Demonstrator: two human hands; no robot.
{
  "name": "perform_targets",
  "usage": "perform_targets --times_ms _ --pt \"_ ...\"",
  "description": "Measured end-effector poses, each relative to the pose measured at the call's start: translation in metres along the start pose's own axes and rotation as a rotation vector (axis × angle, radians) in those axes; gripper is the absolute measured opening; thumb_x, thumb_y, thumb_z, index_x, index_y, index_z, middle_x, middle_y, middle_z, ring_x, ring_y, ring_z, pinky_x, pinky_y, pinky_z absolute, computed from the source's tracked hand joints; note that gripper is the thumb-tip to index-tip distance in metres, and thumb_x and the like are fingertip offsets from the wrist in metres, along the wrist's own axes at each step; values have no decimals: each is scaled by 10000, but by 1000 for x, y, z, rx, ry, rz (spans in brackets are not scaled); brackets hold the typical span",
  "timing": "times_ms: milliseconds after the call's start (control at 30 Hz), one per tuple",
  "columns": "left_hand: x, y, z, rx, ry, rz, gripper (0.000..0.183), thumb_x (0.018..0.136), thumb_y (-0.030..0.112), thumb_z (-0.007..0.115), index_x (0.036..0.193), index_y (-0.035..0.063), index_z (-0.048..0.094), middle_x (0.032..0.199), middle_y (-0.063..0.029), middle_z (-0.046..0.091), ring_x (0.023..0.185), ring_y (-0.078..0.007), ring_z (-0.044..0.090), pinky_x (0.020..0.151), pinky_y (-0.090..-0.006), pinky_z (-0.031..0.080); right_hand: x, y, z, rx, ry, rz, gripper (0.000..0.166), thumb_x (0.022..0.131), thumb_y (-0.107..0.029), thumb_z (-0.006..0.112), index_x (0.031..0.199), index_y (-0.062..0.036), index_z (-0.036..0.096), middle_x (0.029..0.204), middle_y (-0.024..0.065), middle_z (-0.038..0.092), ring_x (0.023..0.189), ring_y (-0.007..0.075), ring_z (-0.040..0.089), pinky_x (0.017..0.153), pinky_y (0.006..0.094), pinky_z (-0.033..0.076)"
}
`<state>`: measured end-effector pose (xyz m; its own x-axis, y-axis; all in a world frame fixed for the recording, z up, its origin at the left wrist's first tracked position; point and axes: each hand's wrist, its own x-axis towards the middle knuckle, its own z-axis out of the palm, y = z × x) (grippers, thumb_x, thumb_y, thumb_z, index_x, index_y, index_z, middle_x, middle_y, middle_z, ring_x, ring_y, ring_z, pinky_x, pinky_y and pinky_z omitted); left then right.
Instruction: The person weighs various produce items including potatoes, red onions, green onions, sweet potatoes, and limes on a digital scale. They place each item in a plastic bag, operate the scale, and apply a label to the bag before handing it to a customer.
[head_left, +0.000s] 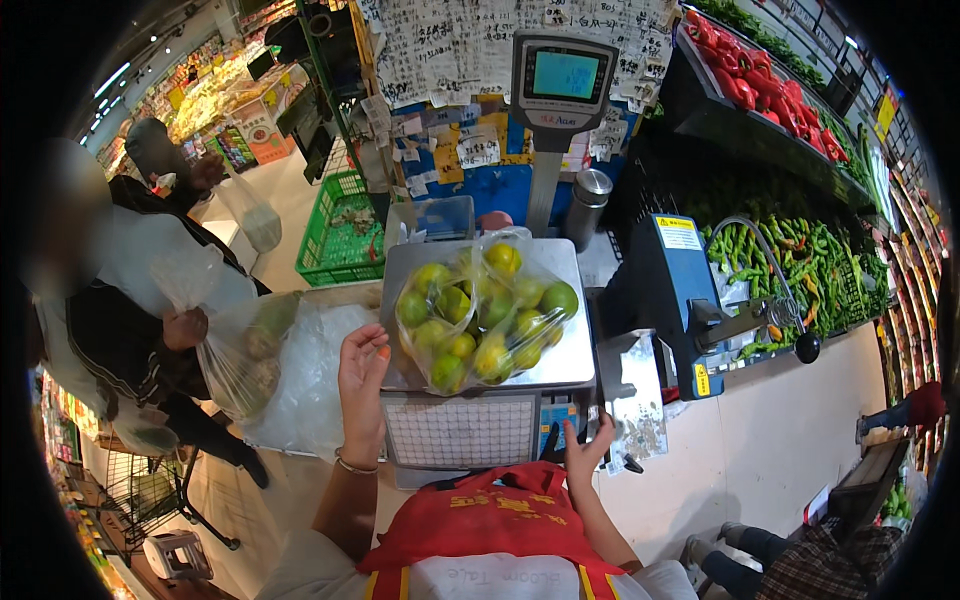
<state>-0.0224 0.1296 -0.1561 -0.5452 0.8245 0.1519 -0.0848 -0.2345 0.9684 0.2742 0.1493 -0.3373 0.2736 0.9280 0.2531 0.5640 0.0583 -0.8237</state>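
Note:
On the metal pan (581, 315) of an electronic weighing scale lies a clear plastic bag of green-yellow citrus fruit (487, 319). My left hand (363, 394) is raised beside the pan's left edge, fingers curved and holding nothing. The scale's blue keypad (559, 421) sits at its front right. Close to it is my right hand (589, 454), thumb and fingers spread, with nothing in the grasp. The scale's lit display (565, 75) stands on a post behind the fruit.
A blue lever machine (675, 300) with a black knob stands right, before green peppers (810, 262). Plastic bags (322, 367) lie left. A person there holds a filled bag (247, 360). Behind are a green crate (337, 232) and a metal flask (589, 206).

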Motion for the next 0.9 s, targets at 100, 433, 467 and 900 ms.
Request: perform_targets --times_ms 100,433,467,900 --pt "4 1 3 22 -29 18 321 833 98 519 1133 15 440 1088 -53 463 1043 -142 433 931 -253 323 6 -20 -5 374 -103 206 296 787 -106 626 1030 -17 483 919 105 530 709 138 529 582 239 417" --pt "18 18 35 595 -218 270 462 716 167 668 1104 32 457 1044 -67 458 999 -178 442 889 -299 339 25 -43 14 1123 -283 1035 135 851 -148 552 919 -33 532 744 79 595 518 132 505 424 224 388" --pt "19 21 44 703 -220 333 487 684 164 690 1093 34 461 1032 -73 456 984 -193 444 878 -306 346 27 -44 16 1138 -287 1031 123 851 -144 552 903 -36 529 732 74 589 512 128 500 419 220 382" --pt "86 20 60 -275 -426 -243 254 907 199 440 1056 2 496 979 -90 569 703 -65 468 599 -196 396 33 -96 -7 1142 -271 666 84 828 -82 562 783 -48 501 597 28 516 439 74 415 406 183 305"
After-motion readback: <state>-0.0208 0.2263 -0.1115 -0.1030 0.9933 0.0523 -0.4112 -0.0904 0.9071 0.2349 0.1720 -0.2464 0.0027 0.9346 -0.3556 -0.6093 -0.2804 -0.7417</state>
